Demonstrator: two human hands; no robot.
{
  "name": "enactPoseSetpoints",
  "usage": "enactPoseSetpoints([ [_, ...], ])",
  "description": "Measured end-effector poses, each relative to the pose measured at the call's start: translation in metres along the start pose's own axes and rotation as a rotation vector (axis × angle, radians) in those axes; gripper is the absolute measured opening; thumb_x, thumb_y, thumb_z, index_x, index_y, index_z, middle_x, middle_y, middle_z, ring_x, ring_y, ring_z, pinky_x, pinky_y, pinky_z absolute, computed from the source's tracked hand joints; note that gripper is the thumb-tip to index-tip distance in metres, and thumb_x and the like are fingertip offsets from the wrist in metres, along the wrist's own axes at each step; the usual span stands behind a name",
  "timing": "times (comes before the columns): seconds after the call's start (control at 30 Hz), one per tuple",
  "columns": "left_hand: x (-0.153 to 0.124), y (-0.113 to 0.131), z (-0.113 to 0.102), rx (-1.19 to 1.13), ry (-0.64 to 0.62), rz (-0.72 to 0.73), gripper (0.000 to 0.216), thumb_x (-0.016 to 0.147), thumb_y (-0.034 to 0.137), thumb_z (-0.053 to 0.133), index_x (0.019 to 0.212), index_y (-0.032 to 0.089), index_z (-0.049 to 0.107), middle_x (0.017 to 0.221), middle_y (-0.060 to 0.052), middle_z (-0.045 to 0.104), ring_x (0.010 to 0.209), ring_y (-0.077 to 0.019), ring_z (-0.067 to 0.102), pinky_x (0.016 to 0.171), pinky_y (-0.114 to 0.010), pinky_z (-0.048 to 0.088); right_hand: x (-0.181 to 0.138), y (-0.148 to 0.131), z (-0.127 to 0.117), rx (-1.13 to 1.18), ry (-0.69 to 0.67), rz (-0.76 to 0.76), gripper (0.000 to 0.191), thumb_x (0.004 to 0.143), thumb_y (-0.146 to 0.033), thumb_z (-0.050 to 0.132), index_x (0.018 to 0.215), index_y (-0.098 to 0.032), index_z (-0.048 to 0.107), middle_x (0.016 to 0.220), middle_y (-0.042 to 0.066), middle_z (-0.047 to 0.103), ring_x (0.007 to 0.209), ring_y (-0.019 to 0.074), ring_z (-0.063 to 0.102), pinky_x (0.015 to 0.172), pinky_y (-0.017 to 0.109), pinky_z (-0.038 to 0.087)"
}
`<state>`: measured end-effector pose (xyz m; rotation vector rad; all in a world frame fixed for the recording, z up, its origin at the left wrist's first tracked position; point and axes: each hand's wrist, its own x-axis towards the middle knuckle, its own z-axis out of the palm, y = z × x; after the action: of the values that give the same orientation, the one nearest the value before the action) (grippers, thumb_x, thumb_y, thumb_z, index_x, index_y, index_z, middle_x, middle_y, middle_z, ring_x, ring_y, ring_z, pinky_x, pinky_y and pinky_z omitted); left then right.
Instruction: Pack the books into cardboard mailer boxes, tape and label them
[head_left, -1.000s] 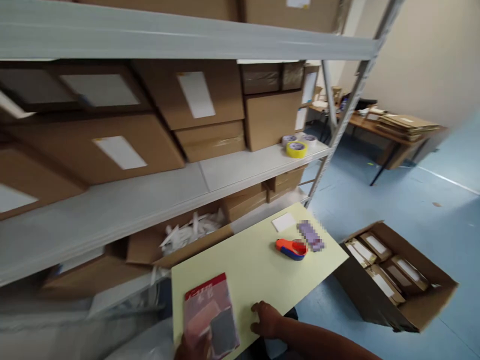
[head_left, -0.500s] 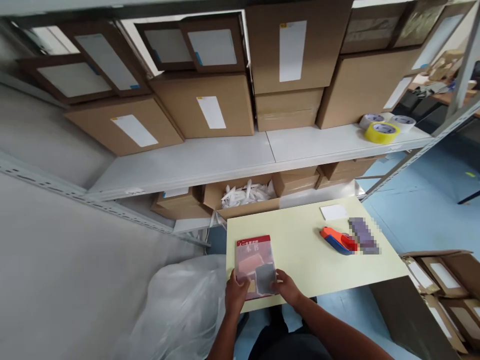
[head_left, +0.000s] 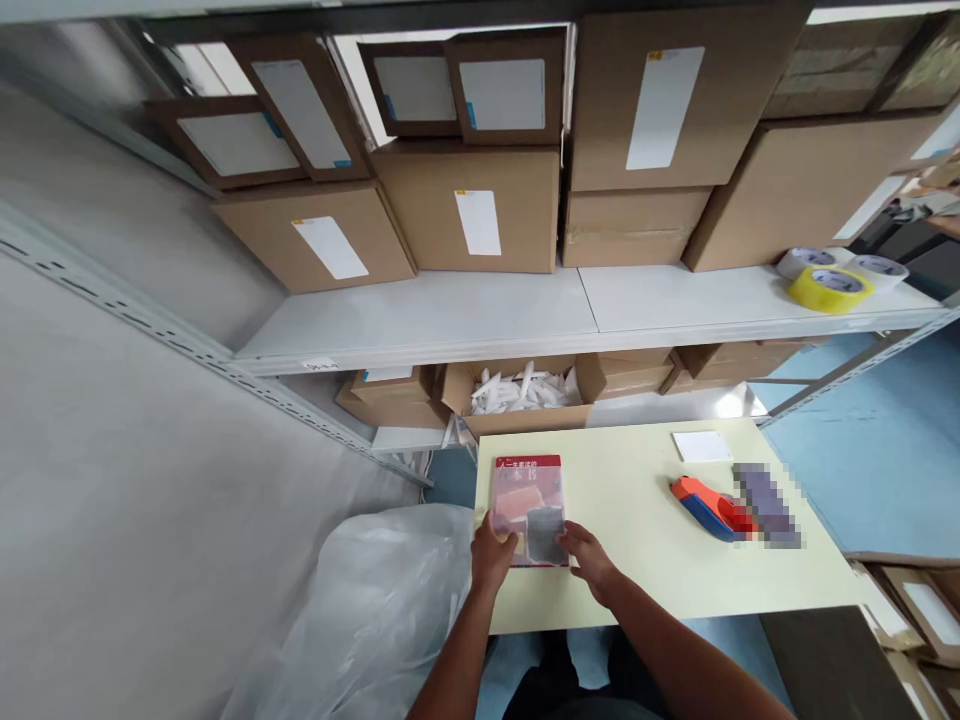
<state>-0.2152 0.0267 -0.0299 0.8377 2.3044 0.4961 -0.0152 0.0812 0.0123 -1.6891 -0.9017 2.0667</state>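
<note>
A book (head_left: 529, 500) with a red top band and a pinkish cover lies on the left part of the pale yellow table (head_left: 615, 500). Its cover shows torn-paper shapes in pink and grey. My left hand (head_left: 492, 555) grips the lower left edge, thumb resting on the cover. At the lower right edge, my right hand (head_left: 592, 562) holds the book with the thumb at the cover's border. The undersides of the fingers are partly hidden.
An orange and blue tape dispenser (head_left: 709, 508), a white card (head_left: 702, 446) and a blurred-out dark item (head_left: 769, 505) lie to the right. Cartons (head_left: 487, 215) and tape rolls (head_left: 831, 288) stand on the shelf ahead. Clear plastic sheeting (head_left: 382, 590) bulges at the left.
The book has moved with both hands away from the table's near edge. My view has turned left, so the shelf and table appear further right.
</note>
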Motion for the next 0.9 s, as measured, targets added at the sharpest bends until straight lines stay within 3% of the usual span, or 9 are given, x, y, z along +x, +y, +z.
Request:
enactPoseSetpoints([
  [0.1, 0.014, 0.004, -0.004, -0.015, 0.034, 0.005, 0.074, 0.080, 0.031, 0.068, 0.148, 0.016, 0.043, 0.146, -0.015, 0.057, 0.136, -0.0277, 0.053, 0.113, -0.033, 0.037, 0.008, -0.015, 0.012, 0.007, -0.005, 0.012, 0.066, 0.054, -0.048, 0.086, 0.115, -0.027, 0.071, 0.132, 0.010, 0.067, 0.126, 0.0352, 0.054, 0.094, 0.046, 0.042],
  [0.3, 0.042, 0.005, -0.010, -0.056, 0.081, -0.003, 0.074, 0.080, 0.031, 0.069, 0.148, 0.014, 0.044, 0.141, -0.020, 0.060, 0.131, -0.0336, 0.057, 0.109, -0.040, 0.042, 0.034, -0.035, 0.028, -0.005, -0.020, 0.003, 0.077, 0.054, -0.048, 0.086, 0.125, -0.026, 0.066, 0.137, 0.012, 0.064, 0.130, 0.0380, 0.051, 0.097, 0.049, 0.041],
  [0.53, 0.057, 0.002, -0.012, -0.090, 0.118, 0.039, 0.067, 0.081, 0.028, 0.067, 0.144, 0.015, 0.048, 0.145, -0.016, 0.058, 0.136, -0.0298, 0.053, 0.115, -0.038, 0.037, 0.050, -0.035, 0.038, -0.002, -0.035, -0.025, 0.080, 0.055, -0.051, 0.086, 0.128, -0.027, 0.064, 0.140, 0.013, 0.062, 0.137, 0.0379, 0.046, 0.098, 0.049, 0.043],
  [0.73, 0.059, 0.004, -0.013, -0.112, 0.105, 0.073, 0.067, 0.078, 0.025, 0.067, 0.142, 0.017, 0.050, 0.145, -0.013, 0.059, 0.137, -0.0281, 0.052, 0.116, -0.037, 0.035, 0.060, -0.030, 0.030, -0.070, -0.020, -0.075, 0.079, 0.059, -0.055, 0.082, 0.131, -0.028, 0.062, 0.140, 0.013, 0.063, 0.128, 0.0345, 0.057, 0.096, 0.049, 0.046],
  [0.9, 0.024, -0.003, -0.014, -0.120, 0.124, 0.094, 0.069, 0.077, 0.022, 0.062, 0.145, 0.013, 0.049, 0.148, -0.016, 0.055, 0.142, -0.0291, 0.046, 0.119, -0.038, 0.034, 0.047, -0.011, 0.005, -0.176, 0.070, -0.122, 0.088, 0.042, -0.052, 0.087, 0.122, -0.019, 0.067, 0.144, 0.018, 0.058, 0.128, 0.0392, 0.055, 0.090, 0.044, 0.050],
])
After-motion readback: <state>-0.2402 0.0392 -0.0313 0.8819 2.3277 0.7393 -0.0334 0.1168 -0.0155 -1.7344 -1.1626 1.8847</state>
